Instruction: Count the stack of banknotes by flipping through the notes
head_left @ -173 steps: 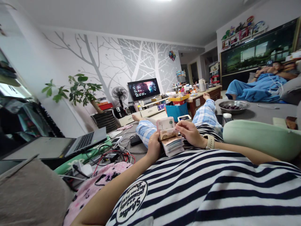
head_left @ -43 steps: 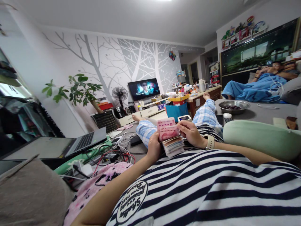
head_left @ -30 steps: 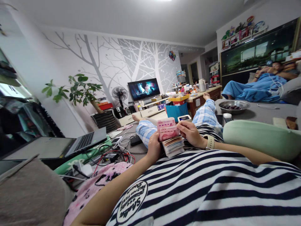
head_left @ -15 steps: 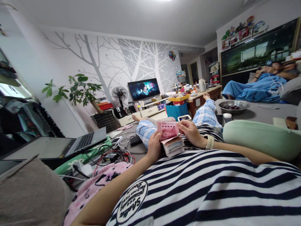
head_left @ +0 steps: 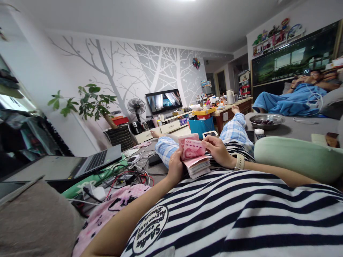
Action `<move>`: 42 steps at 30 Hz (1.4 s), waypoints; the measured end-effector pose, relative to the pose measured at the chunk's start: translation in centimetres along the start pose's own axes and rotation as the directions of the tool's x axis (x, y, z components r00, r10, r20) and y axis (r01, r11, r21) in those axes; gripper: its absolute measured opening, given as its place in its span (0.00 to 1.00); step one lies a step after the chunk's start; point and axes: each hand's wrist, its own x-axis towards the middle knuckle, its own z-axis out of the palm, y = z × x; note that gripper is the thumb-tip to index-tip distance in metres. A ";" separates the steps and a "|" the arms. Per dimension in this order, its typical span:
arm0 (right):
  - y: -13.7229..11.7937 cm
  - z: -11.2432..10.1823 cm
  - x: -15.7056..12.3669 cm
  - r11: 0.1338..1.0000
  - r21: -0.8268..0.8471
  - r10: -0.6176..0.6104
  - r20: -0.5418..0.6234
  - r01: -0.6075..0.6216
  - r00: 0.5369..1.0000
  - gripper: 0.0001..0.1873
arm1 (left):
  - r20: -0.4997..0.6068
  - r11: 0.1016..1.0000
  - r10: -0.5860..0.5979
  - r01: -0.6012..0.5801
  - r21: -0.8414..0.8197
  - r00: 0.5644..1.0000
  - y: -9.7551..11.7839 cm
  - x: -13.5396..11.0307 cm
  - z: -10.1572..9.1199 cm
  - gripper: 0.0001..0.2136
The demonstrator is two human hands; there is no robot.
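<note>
A thick stack of pink banknotes (head_left: 197,164) rests on my striped shirt over my belly. My left hand (head_left: 174,167) is closed around the stack's left side, thumb pressed against the notes. My right hand (head_left: 217,150), with a watch on its wrist, pinches the upper notes at their right edge. The top notes are bent upward and toward me, their printed faces showing. My legs in blue plaid trousers stretch out beyond the stack.
An open laptop (head_left: 80,165) and tangled cables (head_left: 125,175) lie at the left. A green cushion (head_left: 294,157) lies at my right arm. A metal bowl (head_left: 266,120) sits on the grey surface. Another person lies under a blue blanket (head_left: 289,100) at far right. A television (head_left: 164,101) plays ahead.
The top notes have been flipped one after another by my right fingers while my left hand stayed clamped on the stack. The television picture changed.
</note>
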 end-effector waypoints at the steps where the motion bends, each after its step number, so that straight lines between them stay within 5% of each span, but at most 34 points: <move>1: -0.1 0.0 -0.1 1.000 0.016 -0.001 0.011 0.001 1.000 0.17 | 0.014 0.997 0.037 -0.038 0.069 0.999 -0.2 0.0 -0.1 0.11; 35: 0.2 0.2 -0.5 0.972 0.227 0.030 0.112 -0.055 0.993 0.17 | 0.088 0.956 0.194 -0.209 0.207 0.977 -0.5 -0.1 0.0 0.15; 42: -0.2 0.2 -0.5 0.970 0.238 0.010 0.125 -0.040 0.992 0.18 | 0.075 0.966 0.128 -0.142 0.215 0.989 -0.5 0.0 0.0 0.13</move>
